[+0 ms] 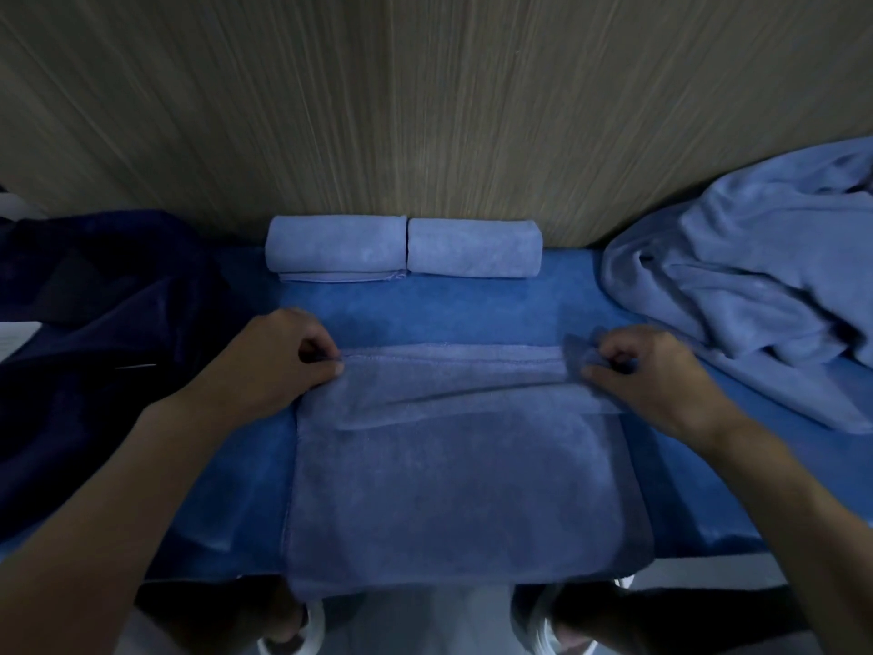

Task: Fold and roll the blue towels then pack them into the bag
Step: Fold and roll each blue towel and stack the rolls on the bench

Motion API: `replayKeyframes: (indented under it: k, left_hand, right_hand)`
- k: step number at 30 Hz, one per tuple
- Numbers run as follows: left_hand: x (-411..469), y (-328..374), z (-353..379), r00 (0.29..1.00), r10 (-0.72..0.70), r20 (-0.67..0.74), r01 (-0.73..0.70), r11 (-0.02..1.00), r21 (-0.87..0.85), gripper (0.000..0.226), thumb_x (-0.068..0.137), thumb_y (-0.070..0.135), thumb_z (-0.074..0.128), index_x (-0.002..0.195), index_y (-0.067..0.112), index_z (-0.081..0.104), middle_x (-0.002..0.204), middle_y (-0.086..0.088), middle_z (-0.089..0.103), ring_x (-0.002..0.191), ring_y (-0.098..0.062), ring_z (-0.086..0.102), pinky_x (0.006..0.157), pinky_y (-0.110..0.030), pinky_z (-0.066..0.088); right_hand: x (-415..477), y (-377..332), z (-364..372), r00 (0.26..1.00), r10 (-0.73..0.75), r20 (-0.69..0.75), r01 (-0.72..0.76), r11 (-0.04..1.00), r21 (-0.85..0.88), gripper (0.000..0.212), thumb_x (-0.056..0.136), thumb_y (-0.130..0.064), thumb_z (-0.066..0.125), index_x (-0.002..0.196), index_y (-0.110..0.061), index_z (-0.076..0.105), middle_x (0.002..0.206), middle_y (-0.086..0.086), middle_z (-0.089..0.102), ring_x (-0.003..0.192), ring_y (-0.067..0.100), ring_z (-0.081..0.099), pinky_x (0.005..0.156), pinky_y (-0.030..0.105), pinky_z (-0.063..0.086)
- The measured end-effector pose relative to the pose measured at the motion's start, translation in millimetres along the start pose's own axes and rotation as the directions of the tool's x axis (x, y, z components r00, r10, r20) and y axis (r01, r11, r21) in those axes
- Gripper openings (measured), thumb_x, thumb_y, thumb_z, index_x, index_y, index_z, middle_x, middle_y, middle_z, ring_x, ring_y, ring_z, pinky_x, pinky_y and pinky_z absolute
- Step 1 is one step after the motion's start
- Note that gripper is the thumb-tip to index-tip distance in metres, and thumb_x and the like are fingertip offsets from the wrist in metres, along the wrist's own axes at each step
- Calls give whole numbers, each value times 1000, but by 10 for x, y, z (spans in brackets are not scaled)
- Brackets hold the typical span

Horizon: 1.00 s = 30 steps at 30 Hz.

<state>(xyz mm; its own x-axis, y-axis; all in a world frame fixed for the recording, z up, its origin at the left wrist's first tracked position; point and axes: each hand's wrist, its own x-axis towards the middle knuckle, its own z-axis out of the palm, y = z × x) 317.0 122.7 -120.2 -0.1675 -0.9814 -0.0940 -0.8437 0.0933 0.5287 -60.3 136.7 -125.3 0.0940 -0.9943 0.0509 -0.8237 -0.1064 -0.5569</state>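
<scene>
A light blue towel point(463, 470) lies folded into a long strip on the blue-covered table point(425, 309), its near end hanging over the front edge. My left hand point(278, 356) pinches the strip's far left corner. My right hand point(656, 371) pinches the far right corner, where the cloth is bunched up. Two rolled towels point(335, 245) point(475, 248) lie side by side against the wall at the back. A dark navy bag point(94, 323) lies slumped on the left.
A heap of loose light blue towels point(756, 276) covers the table's right side. A wood-grain wall point(425, 111) rises straight behind the table. Below the front edge, dark legs and white shoes show.
</scene>
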Motion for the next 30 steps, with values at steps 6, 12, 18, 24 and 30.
replayKeyframes:
  k: [6,12,18,24,30]
  left_hand:
    - [-31,7,29,998,60,-19,-59,997,49,17,78,15,79,75,25,66,89,8,62,80,-2,58,68,-8,39]
    - [-36,19,28,994,111,-12,-110,992,66,12,79,12,77,75,19,68,83,5,63,78,-5,59,71,-17,45]
    - [-90,49,-19,995,100,-13,-99,993,65,20,81,10,76,73,25,64,79,12,61,73,1,58,63,-6,39]
    - [-268,227,-217,992,61,-113,-64,998,-25,16,81,7,74,73,19,70,70,13,67,76,8,60,64,-2,40]
    - [-520,549,-670,976,86,-198,-108,989,-103,21,80,11,77,72,29,71,71,15,70,71,2,64,67,-18,50]
  right_hand:
    - [13,-45,60,996,80,28,-79,997,-18,20,77,-7,77,66,-15,62,67,-6,60,61,6,54,57,12,41]
    - [4,-52,72,985,163,-48,-150,966,213,21,79,-7,76,68,-16,61,64,6,64,55,10,54,54,21,43]
    - [-42,-78,45,981,187,-49,-159,926,341,17,78,-5,77,71,-13,64,86,15,72,81,34,69,76,51,56]
    - [-201,-126,-112,983,179,-43,-138,870,472,18,82,-4,74,71,-11,63,77,26,66,66,24,56,65,49,50]
    - [-463,-376,-486,976,201,-84,-99,754,649,15,81,0,73,72,-7,63,66,7,63,64,15,55,54,19,45]
